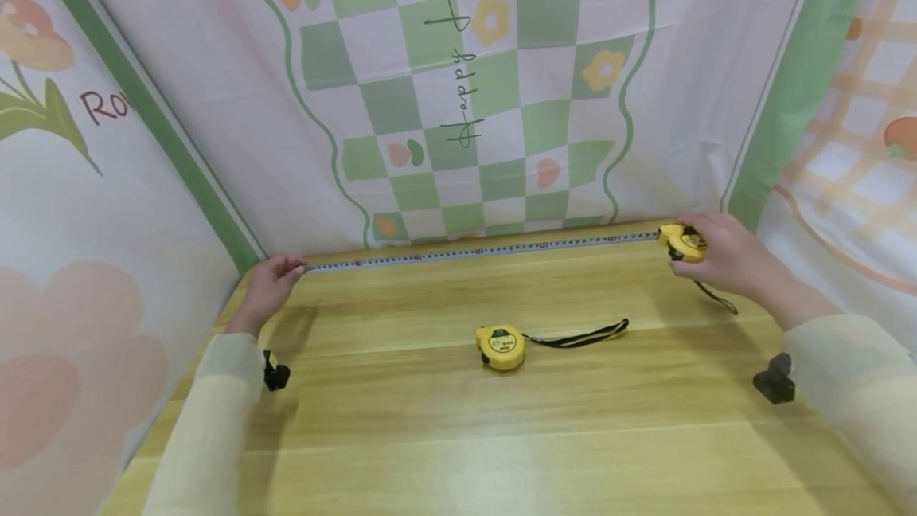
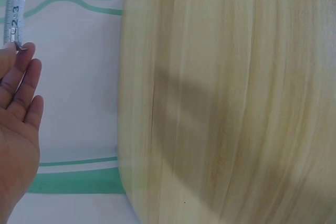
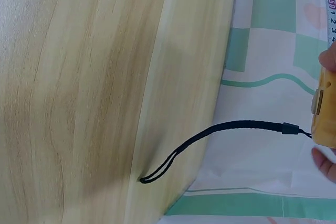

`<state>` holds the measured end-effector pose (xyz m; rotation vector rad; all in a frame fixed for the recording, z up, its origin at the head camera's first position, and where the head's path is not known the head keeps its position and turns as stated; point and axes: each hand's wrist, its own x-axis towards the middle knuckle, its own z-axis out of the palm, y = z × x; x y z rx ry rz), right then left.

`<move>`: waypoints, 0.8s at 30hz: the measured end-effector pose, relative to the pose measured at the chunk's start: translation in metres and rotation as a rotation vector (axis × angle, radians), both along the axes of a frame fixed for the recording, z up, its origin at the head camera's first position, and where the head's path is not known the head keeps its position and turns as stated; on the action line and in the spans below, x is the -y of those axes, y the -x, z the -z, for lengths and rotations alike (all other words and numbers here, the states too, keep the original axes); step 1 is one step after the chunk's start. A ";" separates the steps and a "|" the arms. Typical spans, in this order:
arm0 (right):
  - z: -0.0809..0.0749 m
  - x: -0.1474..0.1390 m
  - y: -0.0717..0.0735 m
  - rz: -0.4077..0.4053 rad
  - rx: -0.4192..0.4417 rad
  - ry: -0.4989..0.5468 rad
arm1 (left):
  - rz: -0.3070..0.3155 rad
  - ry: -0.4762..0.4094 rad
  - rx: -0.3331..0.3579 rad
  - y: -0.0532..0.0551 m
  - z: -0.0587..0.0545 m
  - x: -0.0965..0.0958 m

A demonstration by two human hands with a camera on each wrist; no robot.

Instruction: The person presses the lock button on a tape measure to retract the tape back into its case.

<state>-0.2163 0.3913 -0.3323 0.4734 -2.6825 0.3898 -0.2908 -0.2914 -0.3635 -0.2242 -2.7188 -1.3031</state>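
While one tape measure point(image 1: 505, 347) lies idle, another's blade point(image 1: 458, 252) spans the tabletop

As pale sleeves point(image 1: 208, 420) reach in from the near side, a black device point(image 1: 275, 374) shows by the left cuff and a second black device point(image 1: 775, 379) by the right. Mid-table, the idle yellow tape measure rests on the wood-grain table point(image 1: 401, 436), its black strap point(image 1: 583, 338) trailing right. Farther out, the left hand point(image 1: 268, 289) pinches the blade's metal hook point(image 2: 21, 47) between thumb and finger, the other fingers loosely extended. Well apart, the right hand point(image 1: 727, 253) is closed around the yellow case point(image 1: 684, 244), its cord point(image 3: 226, 127) dangling. The blade looks straight between them along the far edge; whether it touches the wood cannot be told. The step appears to be holding the blade at length; the next move likely calls for a steady pinch and controlled slack, lest it snap back. Behind hangs a checked, flower-printed cloth point(image 1: 447, 78).
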 end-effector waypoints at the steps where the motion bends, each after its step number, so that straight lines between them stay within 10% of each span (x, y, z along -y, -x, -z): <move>1: -0.001 0.000 0.000 0.004 0.003 0.004 | 0.002 -0.001 0.000 0.000 0.000 0.000; 24: -0.005 0.000 -0.003 0.044 0.067 0.227 | 0.012 -0.018 0.007 -0.001 -0.003 -0.001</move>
